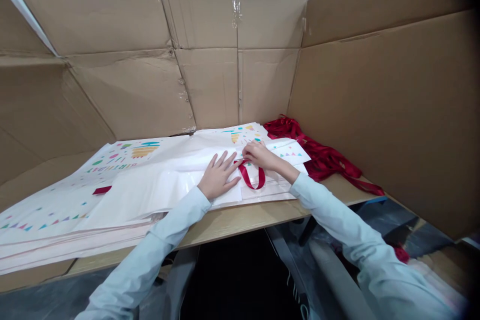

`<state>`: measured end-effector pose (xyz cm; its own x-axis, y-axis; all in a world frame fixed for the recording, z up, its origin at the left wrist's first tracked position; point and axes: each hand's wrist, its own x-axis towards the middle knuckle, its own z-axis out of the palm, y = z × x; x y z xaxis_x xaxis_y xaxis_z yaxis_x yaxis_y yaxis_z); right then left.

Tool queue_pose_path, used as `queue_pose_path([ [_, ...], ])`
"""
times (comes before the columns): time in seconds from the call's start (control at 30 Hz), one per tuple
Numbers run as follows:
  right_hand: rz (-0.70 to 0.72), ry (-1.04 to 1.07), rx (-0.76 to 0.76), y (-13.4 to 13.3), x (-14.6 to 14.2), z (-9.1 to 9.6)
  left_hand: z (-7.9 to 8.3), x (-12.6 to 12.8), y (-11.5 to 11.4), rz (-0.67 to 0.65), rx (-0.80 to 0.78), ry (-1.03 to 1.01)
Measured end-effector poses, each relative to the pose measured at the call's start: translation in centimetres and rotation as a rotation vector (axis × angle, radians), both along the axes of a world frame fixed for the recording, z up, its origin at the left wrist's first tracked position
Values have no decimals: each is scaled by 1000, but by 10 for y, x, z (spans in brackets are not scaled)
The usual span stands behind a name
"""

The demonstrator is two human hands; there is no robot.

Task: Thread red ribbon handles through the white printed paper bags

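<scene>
My left hand (220, 176) lies flat with fingers spread on a white paper bag (180, 185), just left of a red ribbon loop (255, 183). My right hand (261, 155) has its fingers pinched together at the upper end of that ribbon, by the bag's folded edge; the fingertips partly hide the grip. The loop hangs down toward me over the bag. A printed strip with small coloured triangles (289, 152) shows to the right of my right hand.
A stack of white printed bags (48, 210) covers the table's left, with a short red ribbon piece (102, 190) on it. A heap of red ribbons (326, 155) lies at right. Cardboard walls (210, 80) enclose the back and sides. The wooden table's front edge (210, 230) is near me.
</scene>
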<state>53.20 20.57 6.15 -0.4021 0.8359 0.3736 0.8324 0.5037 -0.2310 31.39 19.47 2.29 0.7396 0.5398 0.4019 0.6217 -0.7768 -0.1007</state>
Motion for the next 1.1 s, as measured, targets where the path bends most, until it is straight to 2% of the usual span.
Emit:
queue_pose_path([
  [0.07, -3, 70, 28, -6, -6, 4, 1, 0, 0, 5, -11, 16],
  [0.17, -82, 149, 57, -25, -5, 8, 3, 0, 0, 6, -36, 11],
  [0.3, -218, 76, -64, -53, 1, 0, 5, 1, 1, 18, -88, -32],
  [0.37, -286, 70, -62, -59, 6, -3, 5, 1, 1, 23, -91, -42],
  [0.5, -490, 20, 279, -57, 23, 9, 3, 0, 1, 21, -62, -35],
  [0.57, -542, -15, 394, -55, 32, 17, 2, 0, 1, 26, -53, -34],
  [0.67, -538, -7, 434, -57, 41, 16, 2, 1, 2, 27, -56, -43],
  [0.8, -522, 36, 423, -57, 48, -13, 7, -3, 0, 12, -66, -114],
  [0.9, -380, 122, 333, -52, 62, -30, 11, -11, -4, 108, -23, -137],
  [1.0, -187, 263, 145, -44, 87, -27, 12, -16, -8, 242, -63, -92],
  [1.03, -163, 297, 90, -42, 98, -22, 11, -15, -9, 267, -86, -77],
  [1.1, -226, 315, 58, -36, 121, -11, 11, -11, -11, 286, -108, -53],
])
